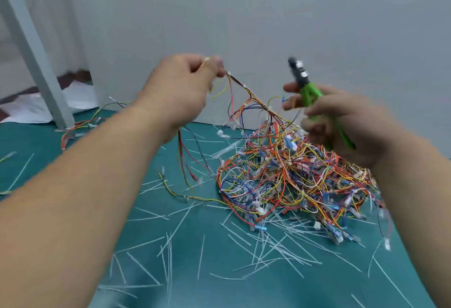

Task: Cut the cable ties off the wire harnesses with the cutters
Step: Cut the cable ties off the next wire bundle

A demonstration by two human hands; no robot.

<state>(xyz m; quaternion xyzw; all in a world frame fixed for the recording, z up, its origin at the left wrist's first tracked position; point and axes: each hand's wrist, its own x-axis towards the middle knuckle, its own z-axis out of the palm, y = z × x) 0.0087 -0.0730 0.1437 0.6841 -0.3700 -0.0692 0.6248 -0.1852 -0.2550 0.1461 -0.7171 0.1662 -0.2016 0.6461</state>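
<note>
On the green table (61, 151), the pile of wire harnesses (292, 185) sat right of centre. Left hand (180, 88) pinched one harness (256, 99) by its end and held it taut above the pile, probably to expose its ties. Right hand (341, 122) was wrapped round the green cutters (308, 93), nose up, just beside that strand but not touching it. White cable tie (244, 86) on the raised run looked uncut. Tie offcuts (170, 242) littered the table, so a good share looked done.
</note>
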